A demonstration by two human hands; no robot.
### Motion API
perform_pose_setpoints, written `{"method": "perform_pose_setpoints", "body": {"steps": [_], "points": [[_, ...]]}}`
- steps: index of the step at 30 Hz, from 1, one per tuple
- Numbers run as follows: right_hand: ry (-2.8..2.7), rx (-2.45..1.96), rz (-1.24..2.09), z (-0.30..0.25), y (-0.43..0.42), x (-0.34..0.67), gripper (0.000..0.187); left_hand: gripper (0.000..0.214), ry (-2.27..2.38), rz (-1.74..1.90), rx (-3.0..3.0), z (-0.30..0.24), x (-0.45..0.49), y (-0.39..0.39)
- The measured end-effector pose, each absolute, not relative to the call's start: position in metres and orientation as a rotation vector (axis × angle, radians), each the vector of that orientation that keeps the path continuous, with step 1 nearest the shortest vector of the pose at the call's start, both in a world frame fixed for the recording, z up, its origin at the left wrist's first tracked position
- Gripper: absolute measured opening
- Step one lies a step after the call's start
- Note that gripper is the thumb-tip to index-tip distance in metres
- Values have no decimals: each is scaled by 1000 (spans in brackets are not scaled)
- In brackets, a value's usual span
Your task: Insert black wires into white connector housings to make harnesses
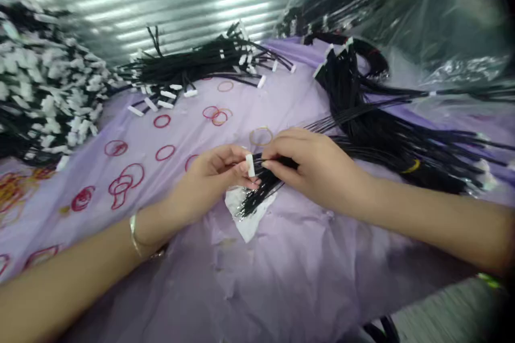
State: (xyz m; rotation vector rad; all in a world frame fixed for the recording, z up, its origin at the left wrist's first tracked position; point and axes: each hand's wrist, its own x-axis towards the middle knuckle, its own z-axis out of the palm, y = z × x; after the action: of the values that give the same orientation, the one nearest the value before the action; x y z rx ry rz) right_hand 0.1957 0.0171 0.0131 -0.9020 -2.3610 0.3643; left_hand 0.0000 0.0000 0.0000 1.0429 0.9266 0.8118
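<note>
My left hand (213,177) pinches a small white connector (250,165) at the end of a bundle of thin black wires (261,185). My right hand (309,163) is closed round the same bundle just to the right of the connector. The bundle's loose ends fan down over a scrap of white paper (247,220) on the lilac sheet (289,268). A yellowish rubber band (260,136) lies just beyond my fingers.
Red rubber bands (120,182) are scattered over the left of the sheet. Piles of black wires with white connectors lie at the far left (44,96), back middle (193,67) and right (386,128). Clear plastic bags (422,16) stand at the back right.
</note>
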Motion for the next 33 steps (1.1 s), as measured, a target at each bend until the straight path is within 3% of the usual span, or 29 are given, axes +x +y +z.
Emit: {"method": "perform_pose_setpoints", "body": {"steps": [5,8,12,17,23,30,33], "points": [[-2492,-922,125,16,29,208,35,23,850,931,1038,-4,-7,0],[-2579,-883,239,13,38,211,25,24,791,974,1085,-2,-8,1],[-2548,-824,301,15,40,212,26,38,780,986,1231,5,-6,1],[-2511,-875,287,21,32,214,37,15,1025,996,1673,11,-2,5],[-2409,-662,58,26,28,214,4,16,1141,1085,2481,13,-8,18],[-2543,-561,-23,11,10,203,21,23,817,919,3148,22,-13,26],[-2504,-502,5,10,3,203,19,21,752,891,3321,36,-12,37]]}}
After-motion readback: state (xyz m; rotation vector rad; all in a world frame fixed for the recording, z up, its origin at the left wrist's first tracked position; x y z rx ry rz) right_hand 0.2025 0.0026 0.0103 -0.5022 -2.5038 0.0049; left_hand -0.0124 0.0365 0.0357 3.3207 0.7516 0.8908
